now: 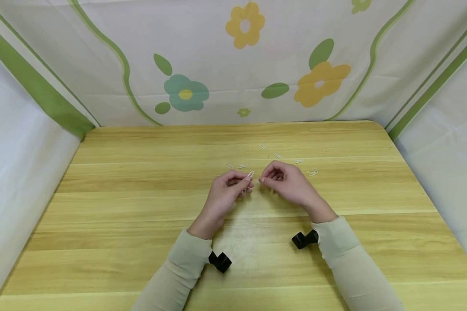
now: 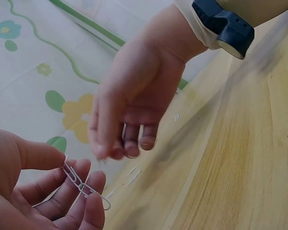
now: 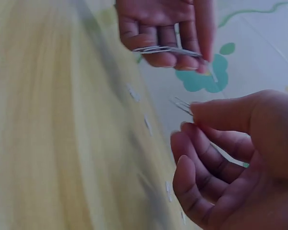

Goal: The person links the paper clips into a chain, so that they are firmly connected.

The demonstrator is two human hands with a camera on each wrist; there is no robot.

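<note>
My left hand [image 1: 225,190] pinches a white paper clip [image 1: 251,174] between thumb and forefinger above the table. In the left wrist view a second paper clip [image 2: 81,186] is linked to it and hangs across the curled fingers. My right hand [image 1: 289,181] is just to the right, a small gap away. Between its thumb and forefinger it holds another paper clip [image 3: 183,105], whose wire end sticks out toward the left hand in the right wrist view. Most of that clip is hidden by the fingertips.
Several loose white paper clips lie on the wooden table [image 1: 120,207] beyond the hands, among them one paper clip [image 1: 313,173] at the right and another paper clip [image 1: 242,166] near the left hand. A flowered curtain [image 1: 218,56] hangs behind the table's far edge.
</note>
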